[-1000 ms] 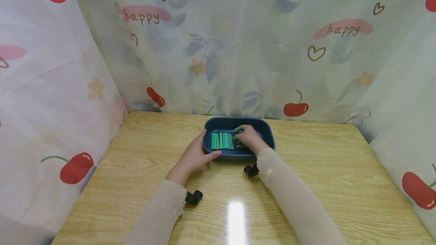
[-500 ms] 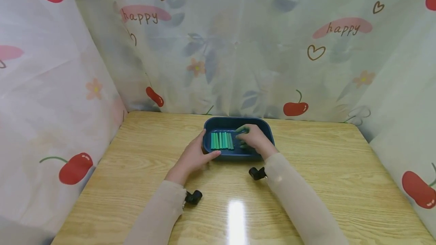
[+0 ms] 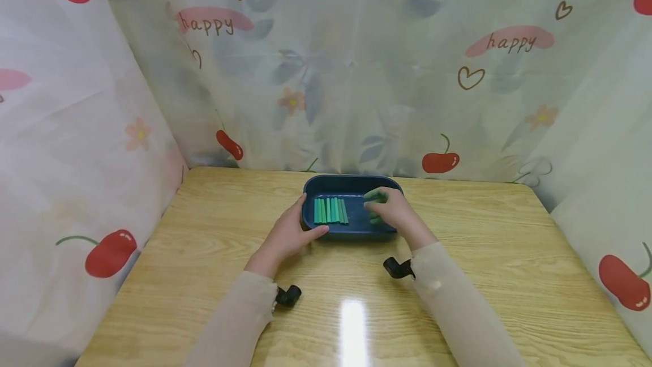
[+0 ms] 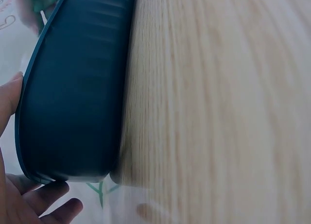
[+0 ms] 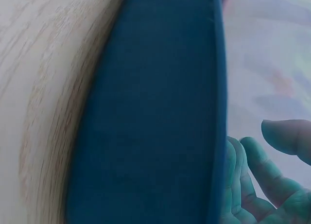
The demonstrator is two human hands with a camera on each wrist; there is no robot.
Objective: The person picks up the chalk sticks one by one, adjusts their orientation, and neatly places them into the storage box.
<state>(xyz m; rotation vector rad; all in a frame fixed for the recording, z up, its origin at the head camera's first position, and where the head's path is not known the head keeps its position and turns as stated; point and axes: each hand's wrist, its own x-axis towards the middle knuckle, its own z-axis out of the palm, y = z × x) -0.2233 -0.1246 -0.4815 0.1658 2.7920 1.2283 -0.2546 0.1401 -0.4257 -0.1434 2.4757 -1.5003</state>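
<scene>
Several green and teal chalk-like sticks (image 3: 330, 210) lie side by side in the left half of a dark blue rectangular tub (image 3: 358, 235). At the tub's near left corner, my left hand (image 3: 291, 234) holds on, its thumb on the front rim and its fingers along the left end wall. My right hand (image 3: 392, 208) is over the right half of the tub, its fingers dipping inside. Green smudges cover those fingers (image 5: 272, 182). They are loosely bent, with thumb and fingertips apart and nothing visible between them; the tub wall partly hides them in the right wrist view.
The tub stands near the back edge of a light wooden table (image 3: 204, 231). Cloth walls with cherry prints (image 3: 440, 162) rise behind and at both sides. A black wrist camera (image 3: 288, 296) sits at each sleeve.
My right hand has moved to the right inside the tub, away from the row of sticks. The left hand keeps its place at the corner, and the sticks stay in their row.
</scene>
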